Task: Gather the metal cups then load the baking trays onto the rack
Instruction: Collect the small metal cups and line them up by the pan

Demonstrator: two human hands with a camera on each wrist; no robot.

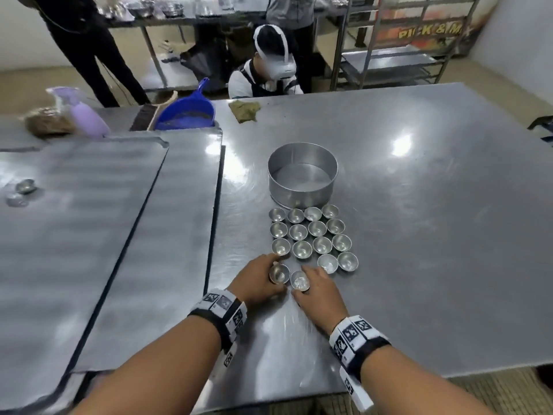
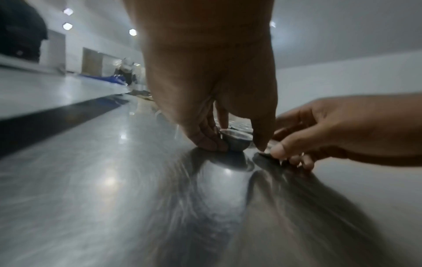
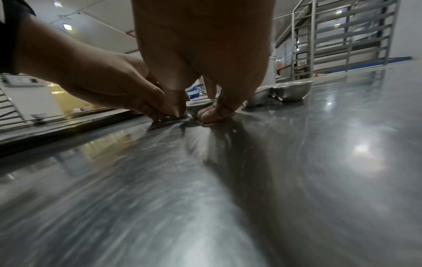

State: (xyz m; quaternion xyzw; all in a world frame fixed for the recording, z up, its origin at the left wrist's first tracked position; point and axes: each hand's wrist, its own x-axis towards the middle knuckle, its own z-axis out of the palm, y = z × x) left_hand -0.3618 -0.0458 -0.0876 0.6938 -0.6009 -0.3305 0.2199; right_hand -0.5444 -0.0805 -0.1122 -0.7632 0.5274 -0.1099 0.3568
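Several small metal cups (image 1: 317, 228) stand in rows on the steel table (image 1: 419, 205), just in front of a round metal tin (image 1: 302, 175). At the near end of the rows my left hand (image 1: 264, 278) grips one cup (image 1: 279, 273) between thumb and fingers; the left wrist view shows that cup (image 2: 235, 142) sitting on the table. Beside it my right hand (image 1: 314, 287) pinches the neighbouring cup (image 1: 300, 280), mostly hidden in the right wrist view behind my fingertips (image 3: 212, 112). Two large baking trays (image 1: 89, 235) lie flat on the left.
A stray cup (image 1: 25, 186) sits on the far left tray. A blue dustpan (image 1: 187, 110), a brush, a purple spray bottle (image 1: 86, 115) and a cloth (image 1: 244, 110) lie at the back edge. A tray rack (image 1: 398, 43) stands behind the table, with people nearby.
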